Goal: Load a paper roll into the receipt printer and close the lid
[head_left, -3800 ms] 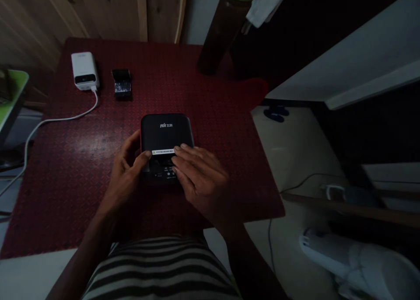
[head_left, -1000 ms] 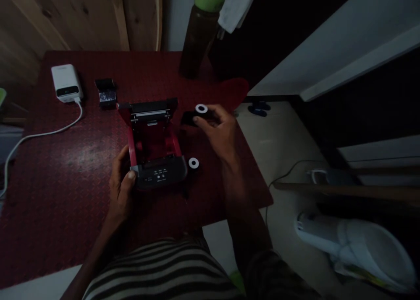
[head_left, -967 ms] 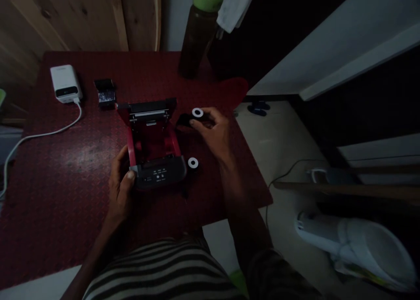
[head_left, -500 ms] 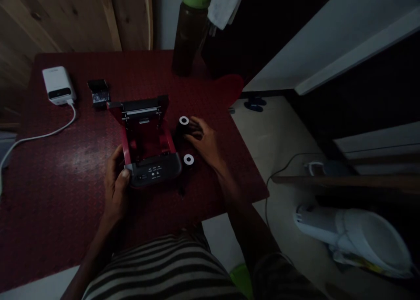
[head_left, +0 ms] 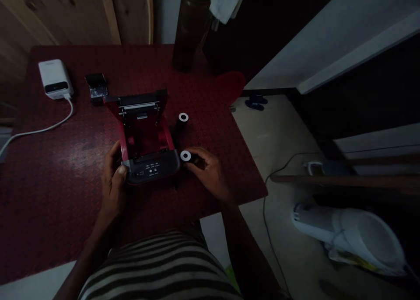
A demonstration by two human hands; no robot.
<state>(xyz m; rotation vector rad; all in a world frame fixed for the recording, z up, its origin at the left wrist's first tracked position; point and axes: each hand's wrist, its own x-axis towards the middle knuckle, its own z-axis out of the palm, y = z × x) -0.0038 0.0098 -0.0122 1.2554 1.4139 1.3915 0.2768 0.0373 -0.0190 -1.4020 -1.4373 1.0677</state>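
Observation:
A red and black label printer (head_left: 152, 171) lies on the table with its lid raised and its red inner bay bare. My left hand (head_left: 113, 179) grips its near left corner, thumb on top and fingers down the side. Two small dark rolls with white ends stand to the right of the printer. My right hand (head_left: 208, 171) has its thumb and fingers closed around the nearer roll (head_left: 185, 156), which is upright by the printer's front corner. The farther roll (head_left: 183, 118) stands untouched beside the bay.
On the dark red table (head_left: 65, 195) a white power bank (head_left: 55, 79) with a cable sits at the far left, beside a small black folded item (head_left: 96, 86). A tall bottle with a green lid (head_left: 188, 33) stands at the back, near a red rounded object (head_left: 231, 88).
My right hand has moved from the farther roll toward me and taken hold of the nearer one. The left hand keeps its grip on the printer. The whole view has shifted slightly.

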